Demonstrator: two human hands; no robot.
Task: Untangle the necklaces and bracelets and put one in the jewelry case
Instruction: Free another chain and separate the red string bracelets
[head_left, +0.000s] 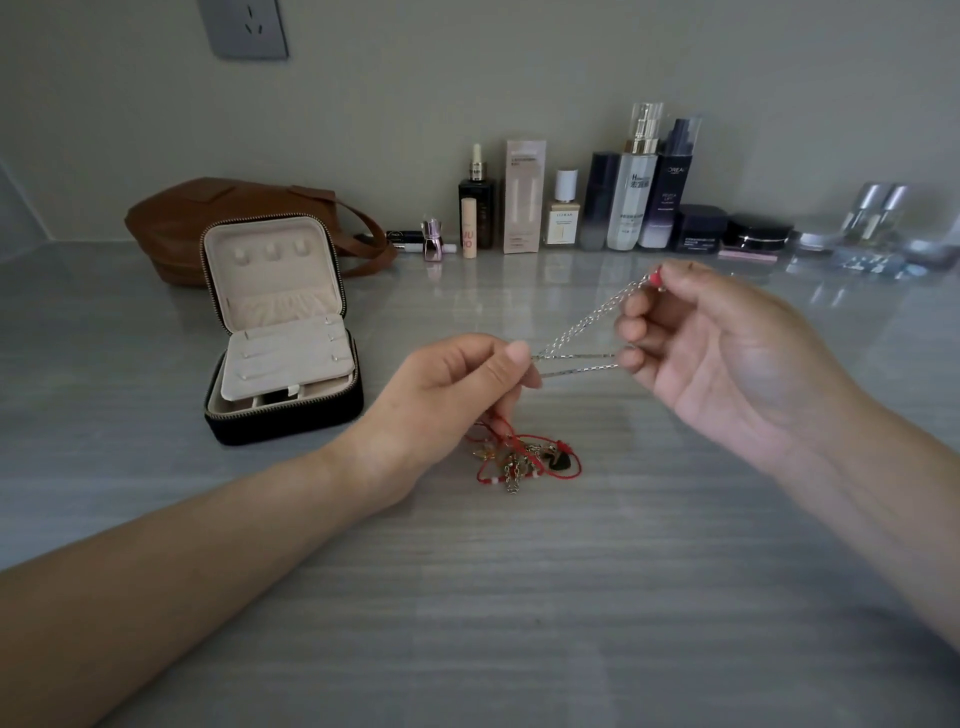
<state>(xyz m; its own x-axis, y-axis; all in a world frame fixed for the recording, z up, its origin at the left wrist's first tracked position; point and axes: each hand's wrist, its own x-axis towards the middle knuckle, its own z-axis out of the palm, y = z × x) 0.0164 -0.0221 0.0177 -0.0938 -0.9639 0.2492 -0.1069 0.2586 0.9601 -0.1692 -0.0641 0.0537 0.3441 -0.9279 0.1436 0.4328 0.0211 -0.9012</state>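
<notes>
Silver necklace (576, 357) stretches taut between both hands, its long axis running left to right and rising toward the red bead (655, 280) pinched by the right hand (711, 343). The left hand (457, 384) pinches the other end, just above the red tangle (524, 460) on the table (519, 597). The jewelry case (291, 415) stands open beyond and left of the left hand, which is the nearer one.

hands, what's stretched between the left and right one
Thin strands of a silver chain, pinched by the left hand and the right hand and held above the table. The head view shows it.
</notes>
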